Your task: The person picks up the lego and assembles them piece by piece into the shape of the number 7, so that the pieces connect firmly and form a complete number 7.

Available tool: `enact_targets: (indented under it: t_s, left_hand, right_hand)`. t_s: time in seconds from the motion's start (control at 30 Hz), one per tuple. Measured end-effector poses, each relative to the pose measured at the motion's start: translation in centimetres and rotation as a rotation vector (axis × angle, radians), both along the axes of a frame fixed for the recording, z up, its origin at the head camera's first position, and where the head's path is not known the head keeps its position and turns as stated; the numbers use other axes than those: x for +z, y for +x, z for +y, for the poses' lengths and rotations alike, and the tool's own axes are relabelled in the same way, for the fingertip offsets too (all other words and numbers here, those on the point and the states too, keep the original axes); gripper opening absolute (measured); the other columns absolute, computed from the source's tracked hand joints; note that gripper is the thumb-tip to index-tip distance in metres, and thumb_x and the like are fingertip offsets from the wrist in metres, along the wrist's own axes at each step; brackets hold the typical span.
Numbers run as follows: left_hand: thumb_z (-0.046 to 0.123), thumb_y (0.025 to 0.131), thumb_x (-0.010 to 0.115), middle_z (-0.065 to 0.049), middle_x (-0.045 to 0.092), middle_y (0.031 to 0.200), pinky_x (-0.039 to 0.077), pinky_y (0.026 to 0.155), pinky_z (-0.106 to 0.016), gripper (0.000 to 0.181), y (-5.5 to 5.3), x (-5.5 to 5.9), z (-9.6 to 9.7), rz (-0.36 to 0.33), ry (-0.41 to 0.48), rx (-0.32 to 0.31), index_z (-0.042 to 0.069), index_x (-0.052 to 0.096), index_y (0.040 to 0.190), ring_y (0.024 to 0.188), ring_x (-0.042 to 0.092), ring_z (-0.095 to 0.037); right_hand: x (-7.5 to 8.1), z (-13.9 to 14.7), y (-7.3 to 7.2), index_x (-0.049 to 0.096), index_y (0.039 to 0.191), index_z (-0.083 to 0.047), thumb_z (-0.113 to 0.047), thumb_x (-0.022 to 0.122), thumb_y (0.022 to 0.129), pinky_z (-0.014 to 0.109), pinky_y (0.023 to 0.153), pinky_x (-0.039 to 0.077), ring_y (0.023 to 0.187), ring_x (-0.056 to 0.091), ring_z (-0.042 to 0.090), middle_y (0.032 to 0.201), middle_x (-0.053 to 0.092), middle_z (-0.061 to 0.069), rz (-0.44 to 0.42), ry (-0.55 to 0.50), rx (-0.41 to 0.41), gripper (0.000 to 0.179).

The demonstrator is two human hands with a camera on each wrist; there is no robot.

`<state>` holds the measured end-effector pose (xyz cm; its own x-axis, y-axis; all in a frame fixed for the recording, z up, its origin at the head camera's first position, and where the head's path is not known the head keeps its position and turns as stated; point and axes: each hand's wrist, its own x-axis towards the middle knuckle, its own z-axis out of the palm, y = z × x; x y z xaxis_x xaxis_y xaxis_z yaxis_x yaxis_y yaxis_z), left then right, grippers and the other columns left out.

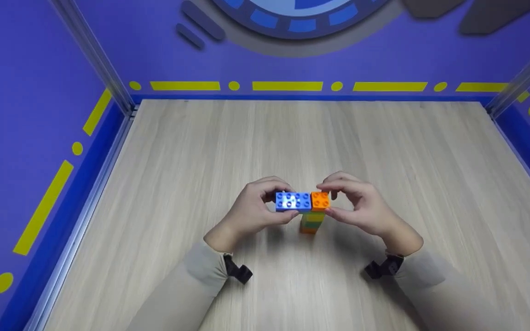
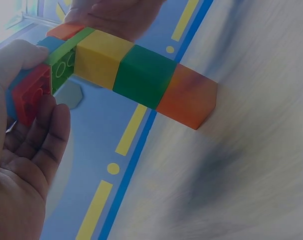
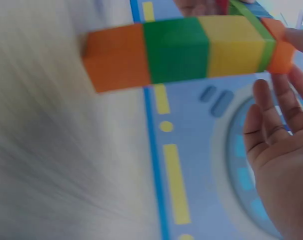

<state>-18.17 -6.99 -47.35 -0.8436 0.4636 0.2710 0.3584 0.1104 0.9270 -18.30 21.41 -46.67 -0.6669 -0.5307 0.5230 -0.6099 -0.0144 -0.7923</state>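
A tower of toy building bricks stands upright in front of me: an orange brick [image 2: 189,97] at the bottom, then a green brick [image 2: 144,76] and a yellow brick [image 2: 102,59]. Above these lies a thin light green piece [image 2: 66,56] that juts out to the left, with a red piece [image 2: 32,95] beside it. On top sit a long blue brick [image 1: 292,201] and a small orange brick [image 1: 320,201], side by side. My left hand [image 1: 253,207] pinches the blue brick between thumb and fingers. From the other side, my right hand [image 1: 364,204] pinches the top orange brick.
The pale wooden tabletop [image 1: 200,151] extends around the tower. Blue panels [image 1: 288,69] with yellow marks rise behind it and at both sides, joined by metal posts. Each wrist wears a black camera mount [image 1: 239,271].
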Motion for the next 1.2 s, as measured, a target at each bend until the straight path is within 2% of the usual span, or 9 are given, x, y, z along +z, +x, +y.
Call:
enact_targets:
  t_s: [0.13, 0.33, 0.6, 0.73, 0.97, 1.2]
  left_hand:
    - [0.021, 0.080, 0.090, 0.004, 0.070, 0.109, 0.061, 0.089, -0.029, 0.030, 0.1, 0.1, 0.0, -0.013, 0.014, -0.005, 0.018, 0.075, 0.106, 0.099, 0.065, -0.015]
    - [0.021, 0.080, 0.090, 0.003, 0.070, 0.109, 0.061, 0.089, -0.029, 0.030, 0.1, 0.2, 0.1, -0.017, 0.014, -0.003, 0.019, 0.075, 0.107, 0.099, 0.065, -0.016]
    - [0.021, 0.080, 0.090, 0.004, 0.070, 0.109, 0.061, 0.088, -0.029, 0.031, 0.0, 0.1, 0.2, -0.013, 0.007, -0.002, 0.019, 0.074, 0.106, 0.098, 0.065, -0.016]
    - [0.020, 0.079, 0.090, 0.003, 0.070, 0.109, 0.062, 0.089, -0.030, 0.031, 0.1, 0.1, 0.2, -0.011, 0.009, -0.007, 0.020, 0.074, 0.106, 0.098, 0.065, -0.016]
    - [0.020, 0.080, 0.089, 0.005, 0.071, 0.110, 0.060, 0.087, -0.029, 0.031, 0.0, 0.4, 0.2, -0.004, -0.004, -0.009, 0.022, 0.074, 0.107, 0.098, 0.065, -0.015]
    - [0.021, 0.080, 0.090, 0.006, 0.070, 0.110, 0.059, 0.084, -0.027, 0.031, 0.2, 0.1, 0.2, -0.018, -0.010, -0.002, 0.020, 0.074, 0.107, 0.097, 0.064, -0.014]
  right_hand:
    - [-1.2, -0.5, 0.1, 0.069, 0.120, 0.009, 0.023, 0.068, 0.080, 0.025, 0.095, 0.054, 0.108, 0.057, 0.023, 0.115, 0.063, 0.013, -0.076, -0.128, 0.035, 0.042]
    - [-2.0, -1.3, 0.4, 0.067, 0.119, 0.012, 0.022, 0.064, 0.082, 0.027, 0.101, 0.055, 0.111, 0.056, 0.024, 0.115, 0.063, 0.012, -0.131, -0.220, 0.010, 0.039]
    - [-2.3, -2.4, 1.1, 0.061, 0.118, 0.012, 0.020, 0.062, 0.087, 0.025, 0.093, 0.055, 0.106, 0.057, 0.024, 0.114, 0.062, 0.011, -0.153, -0.226, -0.046, 0.032]
    - [-2.3, -2.8, 1.3, 0.058, 0.118, 0.012, 0.020, 0.060, 0.087, 0.025, 0.091, 0.056, 0.103, 0.057, 0.024, 0.113, 0.061, 0.012, -0.169, -0.236, -0.039, 0.032]
    - [-2.5, -3.2, 1.3, 0.055, 0.117, 0.014, 0.021, 0.059, 0.086, 0.023, 0.089, 0.055, 0.101, 0.057, 0.022, 0.114, 0.060, 0.010, -0.148, -0.271, -0.042, 0.032]
    - [-2.8, -3.5, 1.6, 0.052, 0.117, 0.016, 0.021, 0.056, 0.088, 0.021, 0.083, 0.055, 0.099, 0.055, 0.020, 0.113, 0.058, 0.010, -0.173, -0.304, -0.002, 0.029]
